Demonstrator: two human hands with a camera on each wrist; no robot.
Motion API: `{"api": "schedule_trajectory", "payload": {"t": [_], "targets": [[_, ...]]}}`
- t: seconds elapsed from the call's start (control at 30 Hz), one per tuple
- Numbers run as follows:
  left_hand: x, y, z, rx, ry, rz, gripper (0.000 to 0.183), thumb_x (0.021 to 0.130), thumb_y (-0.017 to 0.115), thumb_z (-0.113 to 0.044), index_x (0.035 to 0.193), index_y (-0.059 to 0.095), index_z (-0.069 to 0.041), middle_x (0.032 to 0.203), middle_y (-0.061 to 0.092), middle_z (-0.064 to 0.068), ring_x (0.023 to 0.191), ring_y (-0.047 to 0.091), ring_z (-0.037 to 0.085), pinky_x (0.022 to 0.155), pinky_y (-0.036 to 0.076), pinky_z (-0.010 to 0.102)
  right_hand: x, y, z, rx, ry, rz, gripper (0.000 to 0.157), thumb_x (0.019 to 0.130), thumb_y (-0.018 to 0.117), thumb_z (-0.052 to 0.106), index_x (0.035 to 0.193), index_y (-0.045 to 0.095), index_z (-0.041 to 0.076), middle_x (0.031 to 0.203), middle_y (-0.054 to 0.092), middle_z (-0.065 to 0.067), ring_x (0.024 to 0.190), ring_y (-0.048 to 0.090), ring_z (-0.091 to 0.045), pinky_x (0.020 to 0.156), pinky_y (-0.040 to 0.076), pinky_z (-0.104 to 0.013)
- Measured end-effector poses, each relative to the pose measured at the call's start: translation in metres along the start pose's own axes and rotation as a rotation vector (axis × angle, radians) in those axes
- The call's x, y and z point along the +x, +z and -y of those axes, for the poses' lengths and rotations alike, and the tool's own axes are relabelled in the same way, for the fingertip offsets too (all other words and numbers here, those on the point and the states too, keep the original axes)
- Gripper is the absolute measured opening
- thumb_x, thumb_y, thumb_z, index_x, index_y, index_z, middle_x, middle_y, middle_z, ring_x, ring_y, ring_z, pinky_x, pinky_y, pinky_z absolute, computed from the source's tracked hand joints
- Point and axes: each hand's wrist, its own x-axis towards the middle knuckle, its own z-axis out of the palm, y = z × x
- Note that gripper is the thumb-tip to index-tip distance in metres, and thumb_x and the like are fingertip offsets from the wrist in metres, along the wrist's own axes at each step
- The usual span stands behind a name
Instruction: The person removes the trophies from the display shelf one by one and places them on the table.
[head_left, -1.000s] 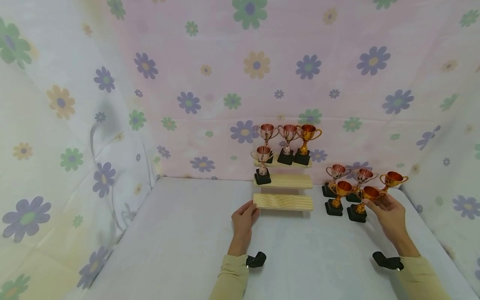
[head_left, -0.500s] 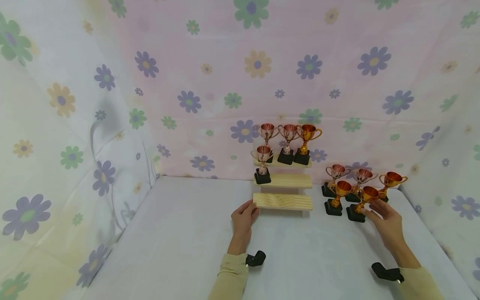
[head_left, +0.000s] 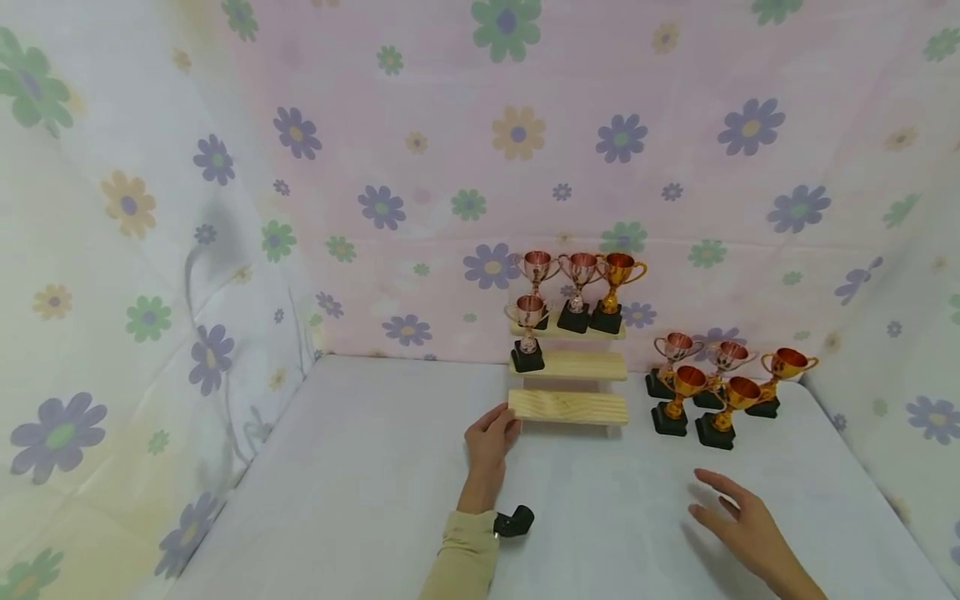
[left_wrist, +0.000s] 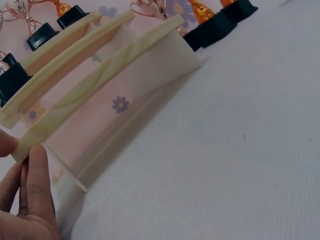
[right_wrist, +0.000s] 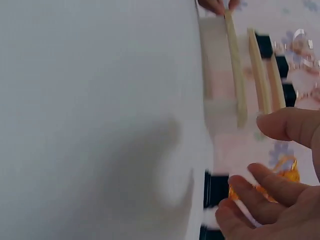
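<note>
My left hand [head_left: 487, 450] grips the left end of the lowest step on a three-step wooden display stand [head_left: 568, 407]. In the left wrist view, the thumb [left_wrist: 6, 145] lies above that board and fingers [left_wrist: 37, 182] are below it. Two rose-coloured trophy cups and a gold trophy cup [head_left: 618, 271] stand on the top step. Another rose trophy cup [head_left: 529, 312] stands at the left of the middle step. My right hand [head_left: 742, 525] holds nothing, fingers spread, over the table in front of a gold trophy cup [head_left: 742, 393].
Several gold and rose trophy cups on black square bases stand on the white-covered table [head_left: 375, 483], right of the stand. One rose trophy cup [head_left: 678, 346] is at that group's back left. A flowered cloth [head_left: 420, 125] hangs close behind the stand.
My right hand was among the trophy cups on the right; it has drawn back toward me and leftward, empty. The left hand keeps its grip, and the cups stand where they were.
</note>
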Motion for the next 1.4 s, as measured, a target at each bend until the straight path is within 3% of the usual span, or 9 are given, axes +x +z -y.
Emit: {"api": "schedule_trajectory", "payload": {"t": [0.13,0.27,0.4,0.5,0.57,0.73,0.97,1.17,1.4], "targets": [[0.002,0.000,0.001,0.004,0.000,0.000,0.032,0.092,0.071,-0.002,0.121,0.067,0.009,0.108,0.068,0.018,0.088,0.069,0.015,0.083,0.061,0.026,-0.006,0.026,0.021,0.026,-0.105,-0.049,0.052,0.097,0.067,0.009,0.144,0.049,-0.006,0.148,0.049,-0.028,0.140,0.040,-0.047,0.111,0.038,-0.060],[0.002,-0.001,0.000,0.004,0.000,0.003,0.031,0.092,0.070,-0.001,0.121,0.067,0.009,0.109,0.068,0.018,0.088,0.069,0.015,0.083,0.061,0.026,0.001,0.046,0.043,0.068,-0.236,-0.139,0.045,0.096,0.067,0.005,0.140,0.056,-0.001,0.142,0.058,-0.020,0.135,0.049,-0.039,0.110,0.044,-0.051],[0.002,0.000,0.000,0.009,-0.003,0.003,0.031,0.092,0.071,-0.002,0.120,0.067,0.009,0.110,0.068,0.018,0.088,0.069,0.015,0.084,0.061,0.027,0.018,0.059,0.063,0.122,-0.381,-0.230,0.043,0.096,0.069,0.005,0.136,0.058,-0.001,0.139,0.061,-0.017,0.131,0.054,-0.034,0.106,0.050,-0.030],[0.001,0.000,0.000,0.008,-0.001,-0.001,0.031,0.091,0.071,-0.002,0.120,0.068,0.009,0.111,0.068,0.018,0.088,0.069,0.015,0.084,0.061,0.027,0.035,0.066,0.080,0.193,-0.515,-0.286,0.042,0.095,0.070,0.003,0.135,0.058,-0.003,0.137,0.061,-0.020,0.126,0.055,-0.031,0.102,0.047,-0.012],[0.000,0.000,0.001,0.003,-0.003,-0.001,0.032,0.091,0.071,-0.001,0.120,0.067,0.010,0.111,0.068,0.019,0.088,0.069,0.015,0.084,0.061,0.027,0.048,0.070,0.091,0.262,-0.599,-0.306,0.043,0.095,0.070,0.001,0.135,0.057,-0.004,0.136,0.060,-0.022,0.124,0.056,-0.028,0.100,0.044,-0.007],[0.000,0.000,0.002,-0.003,0.003,0.015,0.032,0.091,0.070,0.000,0.121,0.067,0.011,0.111,0.068,0.019,0.088,0.069,0.015,0.084,0.062,0.028,0.080,0.074,0.126,0.386,-0.701,-0.337,0.046,0.092,0.070,-0.005,0.136,0.055,-0.003,0.135,0.058,-0.021,0.121,0.054,-0.024,0.103,0.045,-0.015],[-0.001,-0.001,0.000,0.016,0.009,0.013,0.032,0.092,0.070,-0.002,0.121,0.067,0.009,0.111,0.068,0.019,0.089,0.069,0.015,0.084,0.061,0.026,0.112,0.079,0.173,0.469,-0.624,-0.337,0.060,0.093,0.070,-0.001,0.146,0.043,-0.003,0.144,0.048,-0.021,0.127,0.046,-0.028,0.113,0.041,-0.047],[0.002,-0.002,0.002,0.008,0.012,0.012,0.032,0.092,0.071,-0.002,0.121,0.067,0.010,0.109,0.069,0.018,0.089,0.070,0.015,0.084,0.061,0.028,0.110,0.079,0.202,0.574,-0.579,-0.294,0.070,0.090,0.072,-0.004,0.149,0.035,-0.010,0.149,0.037,-0.032,0.135,0.040,-0.048,0.118,0.034,-0.058],[0.000,0.001,0.003,0.002,0.019,0.009,0.031,0.091,0.072,-0.002,0.119,0.068,0.010,0.109,0.068,0.018,0.088,0.070,0.014,0.084,0.061,0.027,0.110,0.078,0.218,0.648,-0.608,-0.258,0.073,0.090,0.072,-0.005,0.151,0.033,-0.008,0.150,0.037,-0.031,0.137,0.042,-0.045,0.118,0.035,-0.055]]}}
